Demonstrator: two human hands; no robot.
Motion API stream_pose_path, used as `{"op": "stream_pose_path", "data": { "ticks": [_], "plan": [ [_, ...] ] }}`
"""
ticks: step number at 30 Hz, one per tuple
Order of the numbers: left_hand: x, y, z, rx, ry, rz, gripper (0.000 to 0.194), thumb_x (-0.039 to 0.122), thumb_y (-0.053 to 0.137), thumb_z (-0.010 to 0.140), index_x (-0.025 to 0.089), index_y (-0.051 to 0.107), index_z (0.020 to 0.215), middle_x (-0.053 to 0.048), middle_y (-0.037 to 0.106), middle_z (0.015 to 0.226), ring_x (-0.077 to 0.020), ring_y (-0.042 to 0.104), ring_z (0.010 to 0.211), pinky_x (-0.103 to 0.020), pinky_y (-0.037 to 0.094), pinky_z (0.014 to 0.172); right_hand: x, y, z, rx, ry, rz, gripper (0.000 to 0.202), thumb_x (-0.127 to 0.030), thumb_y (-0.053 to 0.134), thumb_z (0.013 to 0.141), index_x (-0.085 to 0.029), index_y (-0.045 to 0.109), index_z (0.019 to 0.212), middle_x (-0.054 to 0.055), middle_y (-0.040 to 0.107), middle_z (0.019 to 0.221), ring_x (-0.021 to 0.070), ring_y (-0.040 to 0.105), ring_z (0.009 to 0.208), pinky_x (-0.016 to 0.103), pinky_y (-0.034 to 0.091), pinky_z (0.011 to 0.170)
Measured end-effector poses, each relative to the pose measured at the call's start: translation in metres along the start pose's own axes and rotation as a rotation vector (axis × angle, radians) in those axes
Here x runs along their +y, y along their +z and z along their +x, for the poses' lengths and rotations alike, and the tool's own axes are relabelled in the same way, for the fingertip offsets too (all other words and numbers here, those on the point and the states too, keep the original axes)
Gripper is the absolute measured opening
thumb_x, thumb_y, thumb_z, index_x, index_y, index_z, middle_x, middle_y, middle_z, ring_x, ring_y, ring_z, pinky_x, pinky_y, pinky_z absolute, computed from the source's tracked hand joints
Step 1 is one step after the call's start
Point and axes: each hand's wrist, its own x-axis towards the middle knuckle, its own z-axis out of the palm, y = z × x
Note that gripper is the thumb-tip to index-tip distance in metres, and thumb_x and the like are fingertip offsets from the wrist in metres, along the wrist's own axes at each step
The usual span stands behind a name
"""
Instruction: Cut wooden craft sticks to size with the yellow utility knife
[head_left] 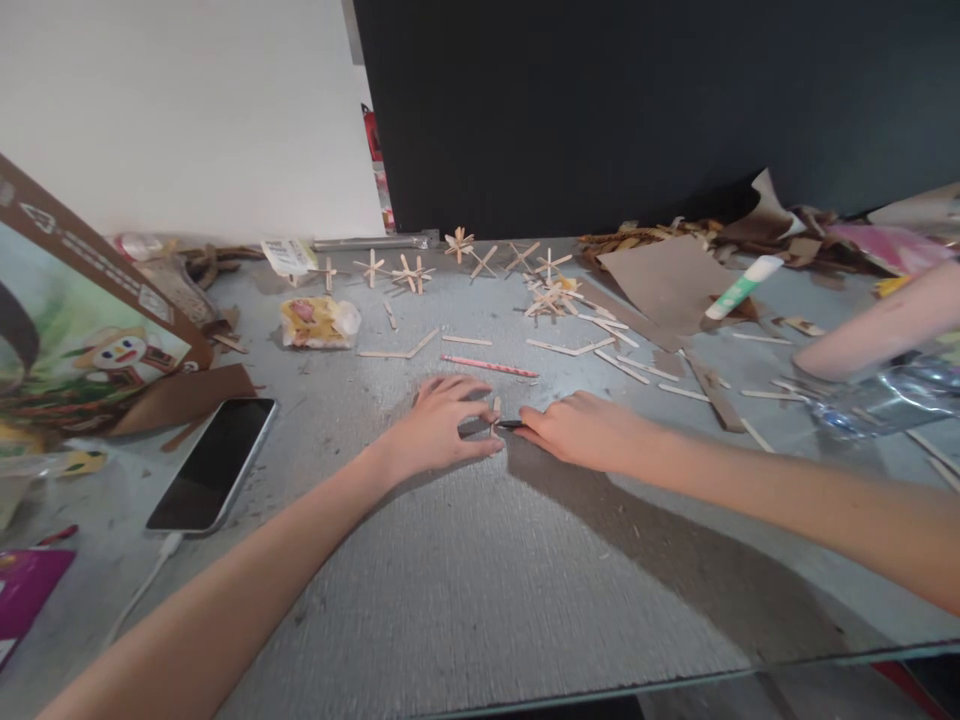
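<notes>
Near the middle of the grey table (420, 600), my left hand (442, 425) curves its thumb and fingers around a short wooden stick piece (496, 408), pinching it close to the tabletop. My right hand (574, 428) is closed on a thin dark tool (511, 425), whose tip meets the stick piece between my hands. Whether the tool is a blade cannot be made out. Beyond my hands lies a red patterned pencil (489, 366). Further back stand several star shapes of crossed sticks (553, 297), and loose sticks (622, 367) lie to the right.
A phone (214, 465) with a cable lies at left, near a printed cardboard box (112, 340). A yellow packet (319, 323) is at back left. At right are brown cardboard (656, 280), a green and white tube (744, 287), clear plastic (892, 400) and a pink roll (877, 325).
</notes>
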Motion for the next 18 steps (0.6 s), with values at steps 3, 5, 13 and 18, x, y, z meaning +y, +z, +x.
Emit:
{"op": "stream_pose_path", "data": {
  "ticks": [3, 5, 13, 18],
  "plan": [
    [0.001, 0.000, 0.000, -0.001, -0.002, 0.003, 0.023, 0.049, 0.075, 0.089, 0.029, 0.076, 0.101, -0.005, 0.062, 0.147, -0.0328, 0.048, 0.143, -0.055, 0.027, 0.122, -0.002, -0.007, 0.002, -0.045, 0.008, -0.016, 0.034, -0.036, 0.045, 0.111, -0.016, 0.072, 0.107, 0.010, 0.074, 0.072, 0.0252, 0.073, 0.069, 0.030, 0.034, 0.057],
    [0.001, 0.000, 0.000, -0.004, -0.005, 0.001, 0.023, 0.049, 0.075, 0.089, 0.029, 0.076, 0.101, -0.005, 0.062, 0.148, -0.0328, 0.048, 0.143, -0.055, 0.027, 0.122, -0.002, -0.010, 0.003, -0.074, 0.007, -0.029, 0.036, -0.037, 0.044, 0.111, -0.016, 0.073, 0.108, 0.011, 0.075, 0.074, 0.0265, 0.074, 0.072, 0.031, 0.034, 0.057],
    [-0.001, 0.000, -0.001, -0.007, -0.009, 0.026, 0.023, 0.048, 0.077, 0.089, 0.028, 0.075, 0.099, -0.006, 0.062, 0.148, -0.0320, 0.048, 0.144, -0.055, 0.028, 0.122, -0.012, 0.000, 0.002, -0.059, 0.056, -0.030, 0.038, -0.034, 0.039, 0.113, -0.013, 0.071, 0.114, 0.014, 0.076, 0.076, 0.0301, 0.077, 0.077, 0.032, 0.037, 0.058],
    [0.000, -0.001, 0.001, -0.013, -0.002, 0.024, 0.024, 0.049, 0.074, 0.090, 0.027, 0.075, 0.099, -0.006, 0.062, 0.149, -0.0326, 0.048, 0.145, -0.055, 0.030, 0.121, -0.015, 0.000, 0.000, -0.077, 0.100, 0.013, 0.039, -0.037, 0.039, 0.113, -0.015, 0.070, 0.118, 0.015, 0.078, 0.082, 0.0311, 0.078, 0.080, 0.033, 0.043, 0.062]
  ]
}}
